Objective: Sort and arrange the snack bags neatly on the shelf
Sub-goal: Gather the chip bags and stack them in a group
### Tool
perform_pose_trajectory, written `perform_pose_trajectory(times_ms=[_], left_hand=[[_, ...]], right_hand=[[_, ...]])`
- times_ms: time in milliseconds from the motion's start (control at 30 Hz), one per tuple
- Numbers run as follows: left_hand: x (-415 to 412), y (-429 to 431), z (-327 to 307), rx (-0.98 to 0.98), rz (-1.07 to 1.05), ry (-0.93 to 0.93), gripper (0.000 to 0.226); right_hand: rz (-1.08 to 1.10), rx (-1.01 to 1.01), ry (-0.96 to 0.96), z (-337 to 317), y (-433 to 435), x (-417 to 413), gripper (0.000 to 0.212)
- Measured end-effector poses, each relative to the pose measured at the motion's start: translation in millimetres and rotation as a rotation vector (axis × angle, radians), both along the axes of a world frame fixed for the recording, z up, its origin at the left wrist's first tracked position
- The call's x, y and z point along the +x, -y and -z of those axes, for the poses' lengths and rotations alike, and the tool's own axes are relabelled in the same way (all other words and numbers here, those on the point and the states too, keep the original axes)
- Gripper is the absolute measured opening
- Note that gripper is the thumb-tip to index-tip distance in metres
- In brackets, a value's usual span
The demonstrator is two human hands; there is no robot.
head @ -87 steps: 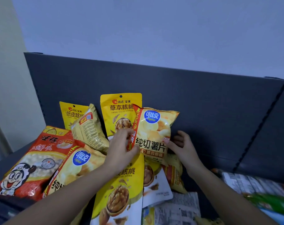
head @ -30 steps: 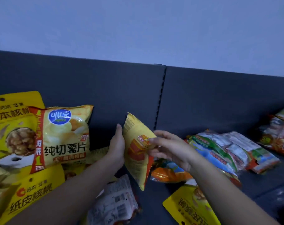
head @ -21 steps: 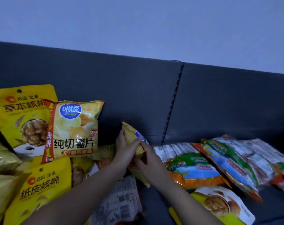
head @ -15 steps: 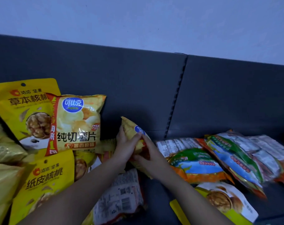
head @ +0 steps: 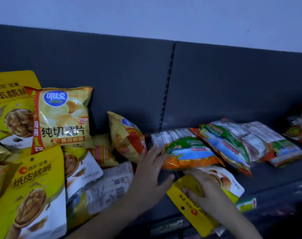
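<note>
Head camera looks down on the snack bags strewn along the shelf (head: 276, 175). My right hand (head: 203, 190) lies on a yellow walnut pouch (head: 231, 185) that rests flat at the shelf's front edge, its hang-hole end pointing toward me. The fingers (head: 187, 190) are bent on its face, but I cannot tell whether they grip it or only press it. My left hand (head: 152, 171) is just beside it, fingers loosely spread and holding nothing, their tips at the left end of an orange, green and blue bag (head: 188, 152). That bag overlaps the far end of the pouch.

Left of my left hand a small yellow chip bag (head: 127, 137) stands on edge, tilted. Further left a larger chip bag (head: 64, 118) leans upright in front of a tall walnut pouch (head: 9, 107), with another walnut pouch (head: 33, 195) lying below them. A bag showing its white printed back (head: 110, 185) lies under my left forearm.

To the right, more green and blue bags (head: 226, 140) lie overlapping on the shelf. Behind everything rises the dark back panel (head: 129, 75).
</note>
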State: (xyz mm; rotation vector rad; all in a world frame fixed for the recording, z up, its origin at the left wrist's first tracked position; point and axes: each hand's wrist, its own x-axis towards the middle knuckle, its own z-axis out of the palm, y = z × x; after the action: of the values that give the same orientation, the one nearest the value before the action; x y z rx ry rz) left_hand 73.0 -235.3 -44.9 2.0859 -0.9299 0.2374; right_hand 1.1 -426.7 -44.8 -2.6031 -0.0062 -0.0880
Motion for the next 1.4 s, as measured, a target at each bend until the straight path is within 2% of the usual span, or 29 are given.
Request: perform_pose_trajectory(times_ms=[67, 133, 233, 433, 567, 633, 733, 833, 933, 967, 1033, 1100, 1167, 1233, 1300, 1333, 1400], left_hand=[[-9, 16, 16, 0.128, 0.031, 0.066, 0.057], [-14, 29, 27, 0.277, 0.069, -0.006, 0.062], [-19, 46, 41, 0.493, 0.107, -0.067, 0.066], [-28, 68, 57, 0.516, 0.122, -0.093, 0.064], [-31, 77, 59, 0.554, 0.122, -0.146, 0.072], [-28, 77, 61, 0.577, 0.139, -0.179, 0.076], [-25, 76, 63, 0.617, 0.189, -0.227, 0.086], [-21, 77, 57, 0.624, 0.241, -0.363, 0.097], [-12, 65, 43, 0.495, 0.354, -0.498, 0.112], [-9, 59, 38, 0.443, 0.385, -0.486, 0.109], [-3, 46, 28, 0.347, 0.381, -0.307, 0.08], [2, 34, 17, 0.189, 0.248, -0.058, 0.039], [5, 22, 1, -0.007, 0.089, 0.046, 0.027], [10, 8, -14, -0.172, -0.048, 0.07, 0.018], [11, -5, -27, -0.332, -0.209, 0.026, 0.03], [10, -11, -32, -0.439, -0.286, -0.054, 0.043], [5, -23, -41, -0.659, -0.371, -0.328, 0.062]], right_hand=[[0.032, -0.024, -0.048, 20, 9, -20, 0.055], [0.091, -0.017, 0.001, 41, 20, -36, 0.069], [0.171, -0.066, 0.157, 60, 32, -51, 0.06], [0.172, -0.048, 0.132, 65, 41, -59, 0.057], [0.103, -0.017, 0.108, 72, 54, -68, 0.069], [0.074, -0.063, 0.111, 73, 58, -69, 0.069], [0.002, -0.211, 0.166, 76, 61, -62, 0.05], [-0.034, -0.28, 0.322, 78, 65, -52, 0.033], [-0.003, -0.2, 0.501, 74, 63, -48, 0.034], [0.01, -0.157, 0.553, 70, 62, -46, 0.035], [0.025, -0.076, 0.64, 56, 56, -42, 0.034], [0.016, 0.001, 0.701, 38, 45, -34, 0.033], [0.032, 0.054, 0.753, 18, 26, -24, 0.028], [0.091, 0.141, 0.796, 1, 5, -10, 0.028], [0.137, 0.197, 0.862, -13, -19, 9, 0.022], [0.148, 0.197, 0.903, -19, -33, 19, 0.02], [0.114, 0.195, 0.98, -32, -64, 37, 0.018]])
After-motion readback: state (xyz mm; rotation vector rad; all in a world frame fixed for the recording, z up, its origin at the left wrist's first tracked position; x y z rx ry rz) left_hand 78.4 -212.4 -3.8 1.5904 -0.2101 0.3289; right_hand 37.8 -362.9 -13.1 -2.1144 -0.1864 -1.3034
